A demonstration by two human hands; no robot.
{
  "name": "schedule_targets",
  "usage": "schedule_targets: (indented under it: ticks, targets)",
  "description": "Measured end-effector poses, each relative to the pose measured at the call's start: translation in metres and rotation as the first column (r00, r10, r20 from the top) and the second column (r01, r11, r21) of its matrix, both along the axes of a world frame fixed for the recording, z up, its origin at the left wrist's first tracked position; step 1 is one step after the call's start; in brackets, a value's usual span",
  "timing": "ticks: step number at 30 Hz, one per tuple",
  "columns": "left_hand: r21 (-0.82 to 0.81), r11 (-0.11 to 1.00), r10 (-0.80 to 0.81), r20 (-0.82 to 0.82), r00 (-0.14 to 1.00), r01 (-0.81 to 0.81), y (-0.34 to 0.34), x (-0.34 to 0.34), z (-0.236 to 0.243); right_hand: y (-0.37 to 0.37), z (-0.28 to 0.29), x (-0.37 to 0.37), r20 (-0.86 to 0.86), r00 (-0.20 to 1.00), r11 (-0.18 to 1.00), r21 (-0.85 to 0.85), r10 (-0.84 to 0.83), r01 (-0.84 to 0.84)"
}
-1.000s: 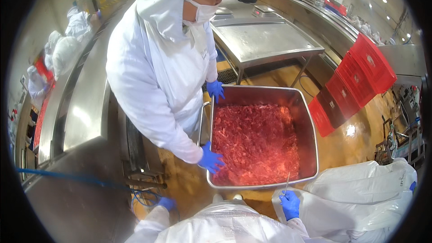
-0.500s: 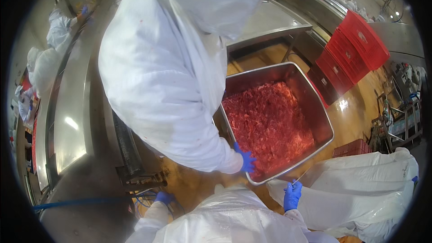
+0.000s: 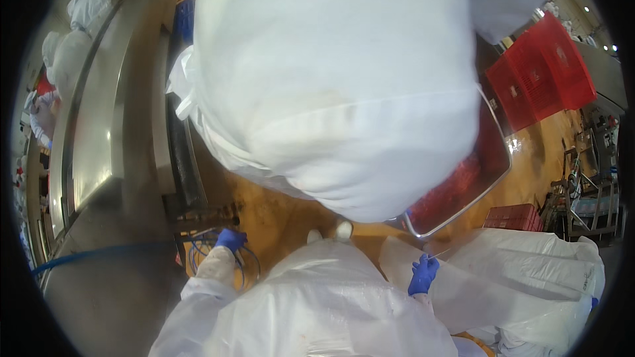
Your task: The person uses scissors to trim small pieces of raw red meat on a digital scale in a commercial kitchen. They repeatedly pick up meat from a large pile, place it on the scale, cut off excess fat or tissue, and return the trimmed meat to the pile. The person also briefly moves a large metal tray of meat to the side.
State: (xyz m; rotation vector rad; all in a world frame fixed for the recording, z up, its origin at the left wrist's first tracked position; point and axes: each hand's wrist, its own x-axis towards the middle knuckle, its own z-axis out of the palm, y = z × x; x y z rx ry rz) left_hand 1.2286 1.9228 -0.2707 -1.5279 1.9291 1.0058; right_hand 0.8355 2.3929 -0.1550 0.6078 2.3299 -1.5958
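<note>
My right hand (image 3: 423,275), in a blue glove, is closed around a thin, pale, rod-like tool (image 3: 438,254) that points up and to the right; its exact kind is too small to tell. My left hand (image 3: 231,239), gloved in blue too, hangs beside coiled blue hoses (image 3: 206,251), and its fingers do not show clearly. Directly ahead, a co-worker in a white coat (image 3: 344,106) bends over and covers most of the view. Behind that person shows part of a metal bin (image 3: 458,210) holding red chopped meat (image 3: 444,188).
Red crates (image 3: 539,76) stand stacked beyond the bin. A dark red crate (image 3: 514,217) rests on the floor at right, near another person in a white gown (image 3: 522,277). Steel machinery (image 3: 112,251) runs along my left. A wheeled metal rack (image 3: 592,198) stands far right.
The co-worker has moved across in front of me and now hides most of the bin and meat; that person's gloved hand is out of sight. My right hand still grips the thin tool.
</note>
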Motion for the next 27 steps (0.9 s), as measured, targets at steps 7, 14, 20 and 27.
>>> schedule_targets:
  ticks: [7,14,20,27]
  targets:
    - [-0.139,0.726,-0.637,0.234,0.734,0.674,-0.010,-0.015,0.012,0.008,-0.030,-0.021,0.136,0.987,0.985,-0.136,-0.083,0.102]
    - [-0.122,0.865,-0.450,0.238,0.861,0.486,-0.076,-0.078,-0.014,0.034,-0.034,-0.023,0.156,0.976,0.988,-0.037,0.153,-0.149]
    - [-0.148,0.496,-0.801,0.303,0.517,0.855,-0.161,-0.144,-0.034,0.039,-0.048,0.052,0.046,0.831,0.779,0.325,0.554,-0.537]
    - [-0.045,0.189,-0.920,0.341,0.193,0.981,-0.207,-0.231,-0.043,-0.021,-0.033,0.200,0.385,0.911,0.986,0.130,-0.145,0.102]
